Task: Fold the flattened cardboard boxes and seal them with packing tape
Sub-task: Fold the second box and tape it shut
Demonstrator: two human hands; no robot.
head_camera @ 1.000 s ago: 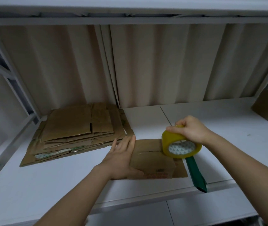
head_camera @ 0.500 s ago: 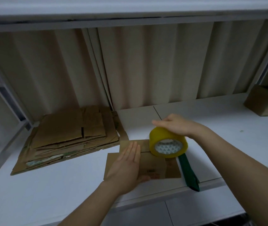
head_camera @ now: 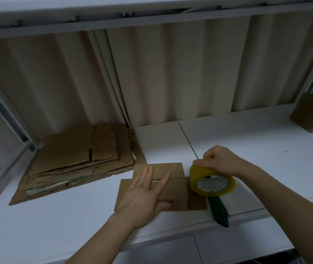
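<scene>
— On the white shelf (head_camera: 247, 149), where's the box?
— Under my left hand (head_camera: 144, 195), fingers flat, pinning the small cardboard box (head_camera: 172, 189). My right hand (head_camera: 218, 161) grips the yellow tape roll (head_camera: 212, 182) at its right edge.
— Advice?
— I'd keep the flaps pressed shut and draw tape straight along the seam.

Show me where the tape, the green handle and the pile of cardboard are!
tape (head_camera: 226, 189): head view, on the roll's yellow front rim.
green handle (head_camera: 219, 212): head view, on the middle of the handle below the roll.
cardboard pile (head_camera: 71, 149): head view, on the top sheet's flat face.
</scene>
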